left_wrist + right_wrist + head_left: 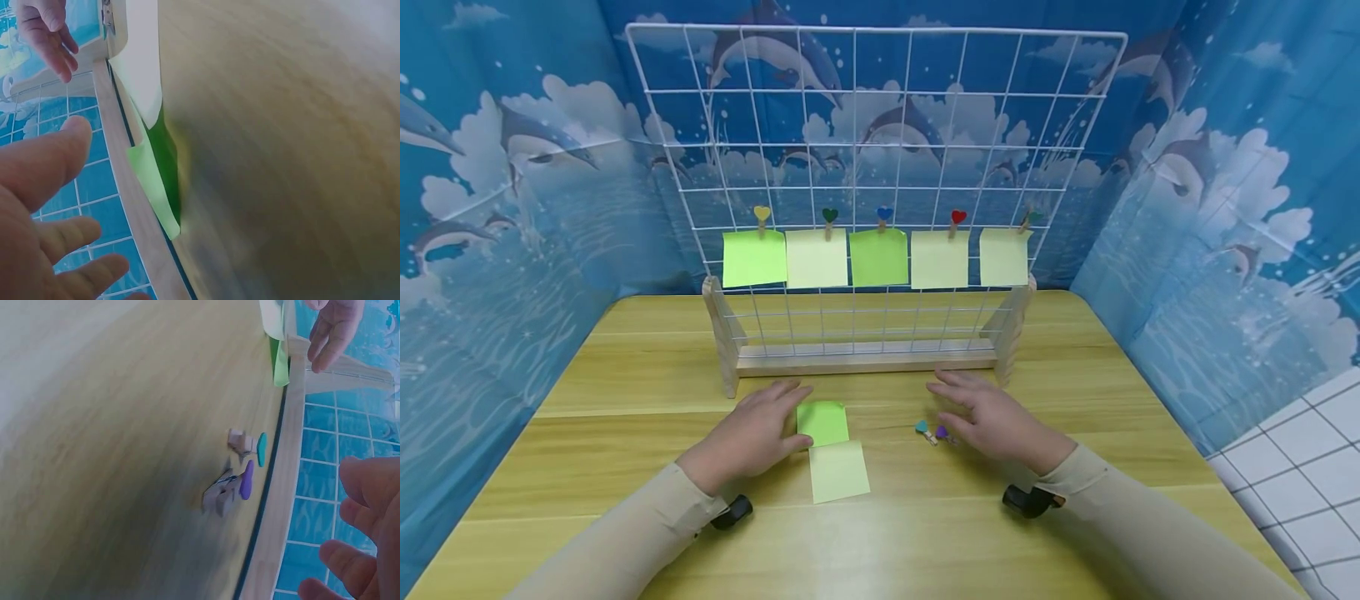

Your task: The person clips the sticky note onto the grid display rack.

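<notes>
My left hand [751, 432] hovers beside two sticky notes on the table, its fingers spread and holding nothing. The bright green note [822, 422] lies farther back, and the pale green note [839, 472] lies in front of it, their edges meeting. In the left wrist view the green note [156, 181] curls up off the wood. My right hand [992, 421] is held with loose, empty fingers just right of two small wooden clothespins. One clothespin has a teal heart [922, 427], the other a purple heart [247, 480]; both lie on the table.
A white wire grid [880, 167] stands at the back in a wooden base [865, 360]. Several green and pale notes [878, 260] hang in a row on it, each under a heart clothespin [957, 222]. Dolphin-print curtains [512, 192] surround the table [625, 367].
</notes>
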`<state>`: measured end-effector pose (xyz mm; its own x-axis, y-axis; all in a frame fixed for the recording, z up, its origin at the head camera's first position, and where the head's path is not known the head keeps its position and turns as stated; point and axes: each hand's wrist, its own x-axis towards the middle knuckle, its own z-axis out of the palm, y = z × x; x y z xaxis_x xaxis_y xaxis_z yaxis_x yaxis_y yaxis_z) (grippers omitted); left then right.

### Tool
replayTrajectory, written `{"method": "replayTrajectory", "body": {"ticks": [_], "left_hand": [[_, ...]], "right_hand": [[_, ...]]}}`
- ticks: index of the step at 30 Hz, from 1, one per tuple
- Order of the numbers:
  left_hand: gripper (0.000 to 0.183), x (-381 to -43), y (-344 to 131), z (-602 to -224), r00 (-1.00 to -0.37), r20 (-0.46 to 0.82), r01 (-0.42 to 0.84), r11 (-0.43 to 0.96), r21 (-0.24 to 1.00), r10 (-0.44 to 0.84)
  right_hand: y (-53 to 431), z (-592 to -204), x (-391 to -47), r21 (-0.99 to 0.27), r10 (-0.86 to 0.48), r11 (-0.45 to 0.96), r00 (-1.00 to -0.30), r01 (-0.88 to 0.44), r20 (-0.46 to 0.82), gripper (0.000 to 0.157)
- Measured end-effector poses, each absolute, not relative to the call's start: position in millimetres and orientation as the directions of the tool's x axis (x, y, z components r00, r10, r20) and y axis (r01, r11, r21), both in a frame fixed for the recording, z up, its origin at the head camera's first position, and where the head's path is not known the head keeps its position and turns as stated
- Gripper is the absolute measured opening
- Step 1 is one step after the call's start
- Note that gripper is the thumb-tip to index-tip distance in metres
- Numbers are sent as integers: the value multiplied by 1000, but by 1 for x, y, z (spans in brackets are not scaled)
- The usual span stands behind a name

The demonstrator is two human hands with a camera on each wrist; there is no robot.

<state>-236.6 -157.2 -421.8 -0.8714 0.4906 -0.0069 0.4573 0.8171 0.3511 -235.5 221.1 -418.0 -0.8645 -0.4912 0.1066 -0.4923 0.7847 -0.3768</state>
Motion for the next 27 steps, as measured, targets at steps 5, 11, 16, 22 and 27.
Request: {"method": "replayTrajectory", "body": {"ticks": [5,11,16,22,27], "left_hand": [[76,-237,-159,-424,-873,-32,448,825,345,487],[76,-238,-161,-425,-871,-43,448,828,336,489],[75,-240,-162,-426,-869,-60,448,832,326,491],[75,-243,-164,-428,-870,-84,438,839,324,486],[75,-243,-164,-431,-862,-109,439,838,324,494]], "right_hand": [[224,-421,-237,-363,-516,780,-852,-510,88,53],[227,-426,-239,-373,-533,776,-845,-509,43,54],[229,-431,-242,-379,-546,775,-838,-506,3,53],[229,-433,-243,-377,-552,775,-834,-507,-16,48],[229,-435,-245,-338,-567,778,-824,-529,-16,42]]}}
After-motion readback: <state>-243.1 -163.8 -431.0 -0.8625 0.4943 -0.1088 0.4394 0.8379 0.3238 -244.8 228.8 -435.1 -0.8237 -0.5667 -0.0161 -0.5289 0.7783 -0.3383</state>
